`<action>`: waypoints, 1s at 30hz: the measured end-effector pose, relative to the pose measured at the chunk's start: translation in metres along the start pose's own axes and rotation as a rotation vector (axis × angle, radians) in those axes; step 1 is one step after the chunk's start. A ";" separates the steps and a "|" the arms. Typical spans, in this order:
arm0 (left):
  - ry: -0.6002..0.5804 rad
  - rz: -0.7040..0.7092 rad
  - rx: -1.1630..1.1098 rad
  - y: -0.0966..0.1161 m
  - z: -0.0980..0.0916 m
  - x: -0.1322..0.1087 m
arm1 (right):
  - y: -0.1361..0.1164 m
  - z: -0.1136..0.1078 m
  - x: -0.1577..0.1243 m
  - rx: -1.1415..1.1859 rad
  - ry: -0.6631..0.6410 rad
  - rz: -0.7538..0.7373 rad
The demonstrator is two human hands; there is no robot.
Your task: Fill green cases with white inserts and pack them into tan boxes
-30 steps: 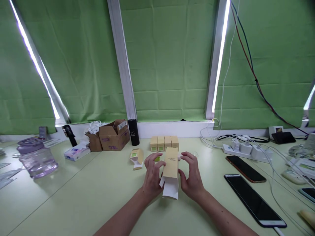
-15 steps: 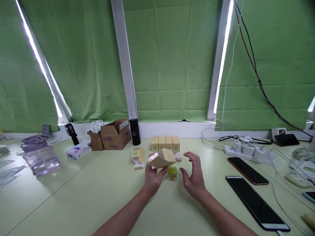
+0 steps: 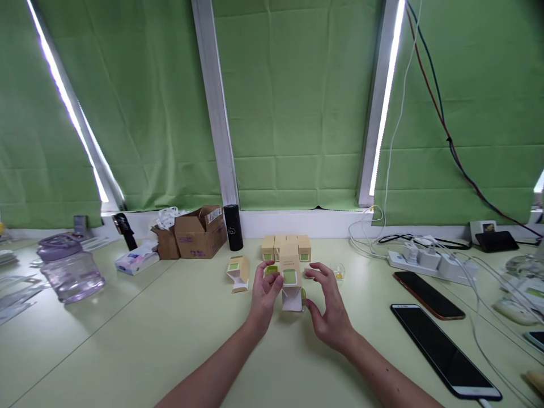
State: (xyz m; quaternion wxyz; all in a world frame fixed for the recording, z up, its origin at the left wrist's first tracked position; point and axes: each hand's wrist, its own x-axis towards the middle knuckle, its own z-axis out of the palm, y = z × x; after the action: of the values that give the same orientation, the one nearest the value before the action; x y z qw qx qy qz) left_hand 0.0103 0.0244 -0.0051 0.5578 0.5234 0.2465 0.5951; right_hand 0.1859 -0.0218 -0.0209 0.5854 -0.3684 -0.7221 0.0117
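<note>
My left hand is closed on a small cream carton, its thumb and fingers at the left side. The carton stands upright with a green label facing me and a white-lined flap hanging open at the bottom. My right hand curves around the carton's right side, fingers and thumb apart. Next to its thumb, a green-lidded jar shows partly behind the carton. Another green piece shows by my left fingertips; its kind is unclear. A second carton with an open flap lies to the left.
Several closed cartons stand in a row behind. A small clear object lies beyond my right hand. Phones and a power strip with cables are on the right. A brown box, black cylinder and purple-lidded jug stand left.
The carton in my left hand has turned from tilted to upright, its open flap now pointing down. My right hand has come closer to it. The jar is now mostly hidden.
</note>
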 end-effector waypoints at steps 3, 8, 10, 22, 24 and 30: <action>-0.017 -0.001 0.016 0.001 0.002 -0.001 | -0.002 0.000 -0.001 0.013 -0.047 0.017; -0.038 -0.006 0.063 0.002 0.004 -0.002 | 0.000 0.001 -0.001 0.035 -0.067 0.030; -0.045 -0.010 0.081 0.002 0.004 -0.002 | 0.001 0.001 -0.001 0.051 -0.071 0.041; -0.091 0.190 0.303 -0.001 -0.002 -0.005 | 0.003 0.002 0.002 0.258 0.007 0.175; -0.120 0.240 0.359 -0.001 -0.003 -0.006 | 0.004 0.002 0.003 0.274 0.013 0.198; -0.238 0.342 0.462 -0.001 -0.004 -0.008 | 0.005 0.001 0.002 0.298 0.007 0.215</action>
State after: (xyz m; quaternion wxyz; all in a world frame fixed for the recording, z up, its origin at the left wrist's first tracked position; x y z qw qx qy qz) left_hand 0.0055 0.0185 -0.0102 0.3409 0.7362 0.2164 0.5432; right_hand 0.1875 -0.0163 -0.0217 0.6313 -0.3526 -0.6669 0.1799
